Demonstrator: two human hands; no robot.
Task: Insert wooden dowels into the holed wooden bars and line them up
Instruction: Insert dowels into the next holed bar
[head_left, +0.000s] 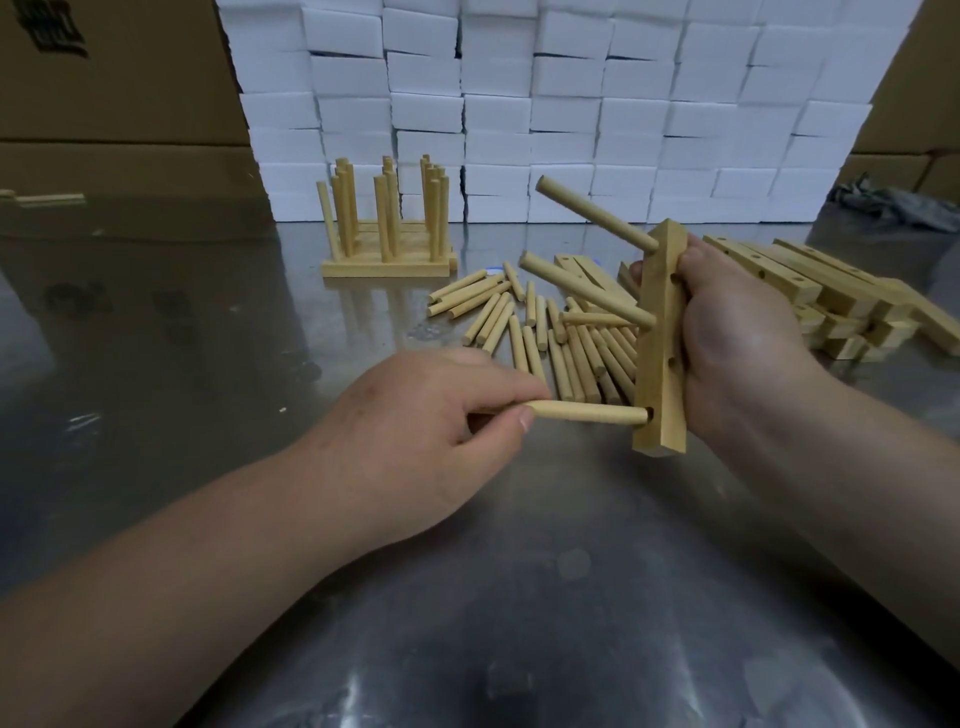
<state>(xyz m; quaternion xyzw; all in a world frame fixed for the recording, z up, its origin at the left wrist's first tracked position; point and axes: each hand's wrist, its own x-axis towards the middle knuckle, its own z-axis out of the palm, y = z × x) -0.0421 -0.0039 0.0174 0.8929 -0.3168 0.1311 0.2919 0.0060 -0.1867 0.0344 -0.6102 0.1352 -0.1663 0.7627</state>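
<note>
Above the near-centre of the steel table (208, 364), the right hand (737, 338) grips a holed wooden bar (660, 338) at mid-length, fingers curled round its far side; the bar is held near-upright, its lower end clear of the tabletop. L. hand (415, 421) pinches the third dowel (587, 414) at its rear end betw. thumb and forefinger, lying approx. level, tip at the mouth of the lowest hole; depth of entry cannot be told. Two dowels are seated in the same face: upper dowel (592, 213) near the top end, middle dowel (587, 288) below it, both pointing left and away. Two more holes show on the bar's side face. Behind the hands lies a scatter of loose dowels (519, 322), well over 20, exact no. not readable. At right, just behind the r. hand, is a heap of bare bars (831, 291), approx. 8+. Far centre-left: finished bars (384, 218) set side by side, dowels upright in three columns. A wall of white boxes (519, 104) closes the back, with cardboard cartons (104, 104) at left and a grey cloth (893, 205) far right.
</note>
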